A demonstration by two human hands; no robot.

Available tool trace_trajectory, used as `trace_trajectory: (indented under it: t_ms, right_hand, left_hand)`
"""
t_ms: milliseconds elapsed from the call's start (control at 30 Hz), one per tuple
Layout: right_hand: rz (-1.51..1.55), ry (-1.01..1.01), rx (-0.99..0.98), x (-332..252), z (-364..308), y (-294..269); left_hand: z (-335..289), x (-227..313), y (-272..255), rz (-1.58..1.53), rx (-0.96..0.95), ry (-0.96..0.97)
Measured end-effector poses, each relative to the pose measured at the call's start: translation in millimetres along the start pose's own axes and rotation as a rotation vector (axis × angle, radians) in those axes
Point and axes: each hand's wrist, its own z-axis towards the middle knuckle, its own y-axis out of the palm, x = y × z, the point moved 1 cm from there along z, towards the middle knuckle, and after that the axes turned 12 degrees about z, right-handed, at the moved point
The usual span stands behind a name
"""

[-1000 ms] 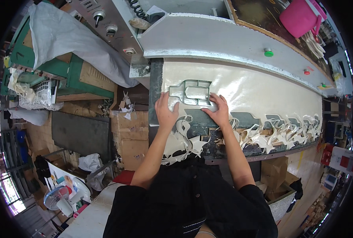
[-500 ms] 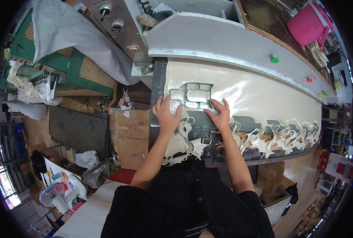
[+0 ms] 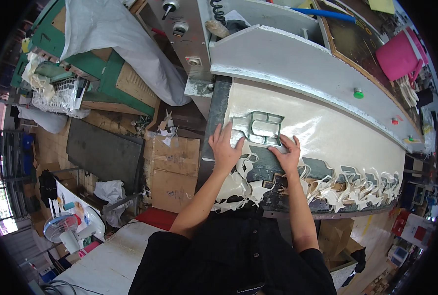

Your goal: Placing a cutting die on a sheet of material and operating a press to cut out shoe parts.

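Observation:
A metal cutting die (image 3: 281, 132) with thin upright walls lies on a cream sheet (image 3: 322, 125), close to the sheet's left and near edges. My left hand (image 3: 225, 149) grips the die's left end, thumb on the near side and fingers along the outer edge. At the near right corner, my right hand (image 3: 288, 154) has its thumb and fingers bent around the die's wall. Looped cream offcuts (image 3: 241, 184) hang over the dark cutting bed (image 3: 263, 160) between my forearms. More offcuts (image 3: 349, 189) run along the near edge to the right.
A grey press beam (image 3: 297, 61) with a green button (image 3: 358, 93) spans the far side. At the left stand a control panel (image 3: 182, 44), a green machine (image 3: 115, 83), flattened cardboard (image 3: 172, 172) and a fan (image 3: 61, 228). A pink bucket (image 3: 398, 56) sits at the far right.
The whole view has shifted and tilted slightly, so everything sits farther right and lower in the picture. Both hands stay at the die, which keeps its place on the sheet.

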Motion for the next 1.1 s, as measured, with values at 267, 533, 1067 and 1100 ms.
trace_trajectory:
  t_ms: [267, 533, 1067, 1100]
  right_hand:
    - [0.081, 0.056, -0.064, 11.5, 3.7, 3.2]
    - [-0.107, -0.081, -0.028, 1.7, -6.4, 5.5]
    - [-0.018, -0.148, 0.008, -7.1, -2.9, 5.7]
    - [-0.013, -0.148, 0.005, -8.2, -3.0, 6.9]
  left_hand:
    - [-4.8, -9.5, 3.4, -0.069, 0.021, 0.016]
    - [-4.9, -4.4, 0.0, -0.033, 0.046, 0.015]
    - [-3.5, -7.3, 3.8, -0.069, 0.006, -0.006]
    - [-3.5, -8.8, 3.1, -0.080, 0.004, -0.010]
